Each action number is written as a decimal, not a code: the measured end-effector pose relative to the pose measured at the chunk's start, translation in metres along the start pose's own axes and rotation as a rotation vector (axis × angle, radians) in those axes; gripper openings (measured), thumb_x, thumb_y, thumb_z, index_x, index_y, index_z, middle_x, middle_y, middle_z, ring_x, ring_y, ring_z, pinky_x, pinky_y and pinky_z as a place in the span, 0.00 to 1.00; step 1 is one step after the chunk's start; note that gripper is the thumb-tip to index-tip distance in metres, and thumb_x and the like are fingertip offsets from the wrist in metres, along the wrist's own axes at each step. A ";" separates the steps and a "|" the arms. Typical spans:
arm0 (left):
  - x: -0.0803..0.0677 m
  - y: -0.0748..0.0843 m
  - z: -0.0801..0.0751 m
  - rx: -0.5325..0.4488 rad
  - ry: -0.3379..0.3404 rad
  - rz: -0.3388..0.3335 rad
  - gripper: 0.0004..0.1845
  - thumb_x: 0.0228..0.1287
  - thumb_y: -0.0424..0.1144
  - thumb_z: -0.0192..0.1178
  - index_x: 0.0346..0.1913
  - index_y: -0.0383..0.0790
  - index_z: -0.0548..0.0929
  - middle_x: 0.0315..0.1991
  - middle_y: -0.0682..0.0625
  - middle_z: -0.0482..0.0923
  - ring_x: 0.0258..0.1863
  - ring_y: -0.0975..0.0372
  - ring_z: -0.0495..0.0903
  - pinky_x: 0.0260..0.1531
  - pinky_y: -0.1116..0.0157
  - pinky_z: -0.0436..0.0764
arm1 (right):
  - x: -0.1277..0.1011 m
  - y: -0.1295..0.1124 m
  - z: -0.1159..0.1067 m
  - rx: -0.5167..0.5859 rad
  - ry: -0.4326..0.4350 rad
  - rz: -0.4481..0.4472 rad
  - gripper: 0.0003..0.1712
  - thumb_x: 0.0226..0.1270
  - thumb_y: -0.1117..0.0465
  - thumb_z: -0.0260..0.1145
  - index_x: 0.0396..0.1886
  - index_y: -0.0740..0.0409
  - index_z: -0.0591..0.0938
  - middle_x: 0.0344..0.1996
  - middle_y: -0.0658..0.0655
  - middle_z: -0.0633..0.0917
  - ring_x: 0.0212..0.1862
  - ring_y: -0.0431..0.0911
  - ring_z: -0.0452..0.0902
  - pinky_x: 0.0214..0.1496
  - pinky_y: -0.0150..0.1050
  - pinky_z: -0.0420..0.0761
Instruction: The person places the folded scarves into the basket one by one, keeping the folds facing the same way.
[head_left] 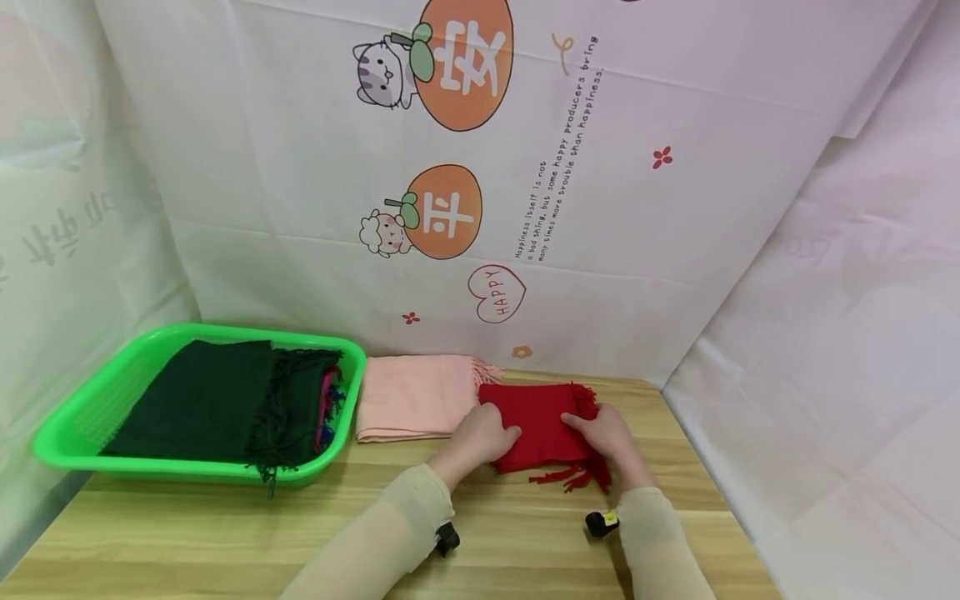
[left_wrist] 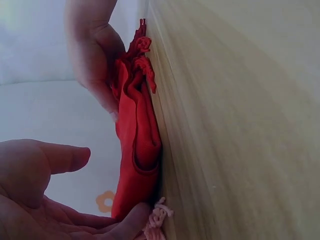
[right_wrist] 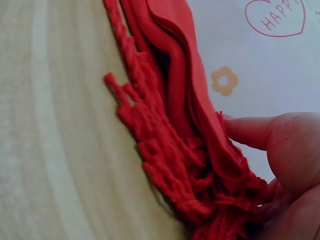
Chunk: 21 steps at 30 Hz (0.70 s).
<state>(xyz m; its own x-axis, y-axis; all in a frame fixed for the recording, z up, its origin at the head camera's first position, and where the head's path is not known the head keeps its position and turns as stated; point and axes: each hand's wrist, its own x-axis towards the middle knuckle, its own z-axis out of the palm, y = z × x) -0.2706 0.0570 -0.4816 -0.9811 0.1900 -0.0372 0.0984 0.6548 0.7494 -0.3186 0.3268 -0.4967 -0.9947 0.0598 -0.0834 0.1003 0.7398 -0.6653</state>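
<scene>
A folded red fringed scarf [head_left: 532, 423] lies on the wooden table between the two hands. At its left end is my left hand [head_left: 480, 435]; in the left wrist view its fingers lie along the scarf's folded edge, while the thumb [left_wrist: 70, 159] stands off the cloth. My right hand [head_left: 609, 435] pinches the fringed right end, thumb [right_wrist: 250, 131] on top and the other fingers at the tassels [right_wrist: 165, 145]. Partly behind the left hand, a folded pink scarf [head_left: 420, 392] rests against the red one, its fringe [left_wrist: 159, 216] near the left fingertips.
A green plastic basket [head_left: 206, 477] on the left holds a folded dark green scarf [head_left: 198, 400], with magenta and blue cloth showing at its right side. White printed sheets [head_left: 600, 317] wall off the back and sides of the wooden table [head_left: 360, 517].
</scene>
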 end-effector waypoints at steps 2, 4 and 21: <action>0.000 0.001 0.001 -0.018 0.003 0.009 0.21 0.80 0.46 0.67 0.27 0.41 0.78 0.23 0.49 0.75 0.22 0.59 0.73 0.27 0.62 0.75 | 0.000 0.001 0.002 0.031 0.003 0.009 0.42 0.79 0.46 0.73 0.69 0.79 0.75 0.57 0.75 0.85 0.53 0.61 0.85 0.56 0.55 0.88; 0.000 0.000 0.001 -0.037 0.003 0.010 0.21 0.80 0.45 0.67 0.27 0.41 0.77 0.24 0.49 0.75 0.23 0.59 0.72 0.28 0.62 0.75 | 0.001 0.003 0.003 0.054 0.005 0.018 0.40 0.78 0.48 0.74 0.69 0.79 0.75 0.58 0.74 0.85 0.54 0.60 0.85 0.56 0.55 0.88; 0.029 -0.032 0.019 -0.221 0.024 -0.057 0.16 0.77 0.47 0.69 0.41 0.35 0.82 0.34 0.48 0.77 0.32 0.56 0.77 0.33 0.61 0.79 | -0.003 0.006 -0.011 0.018 -0.052 0.040 0.31 0.73 0.54 0.79 0.57 0.78 0.82 0.48 0.69 0.87 0.46 0.56 0.85 0.48 0.47 0.88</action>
<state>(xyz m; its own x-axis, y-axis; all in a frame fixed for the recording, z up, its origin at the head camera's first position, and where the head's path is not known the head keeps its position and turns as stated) -0.2988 0.0552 -0.5193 -0.9879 0.1385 -0.0699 0.0066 0.4877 0.8730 -0.3156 0.3381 -0.4926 -0.9874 0.0537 -0.1485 0.1408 0.7251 -0.6741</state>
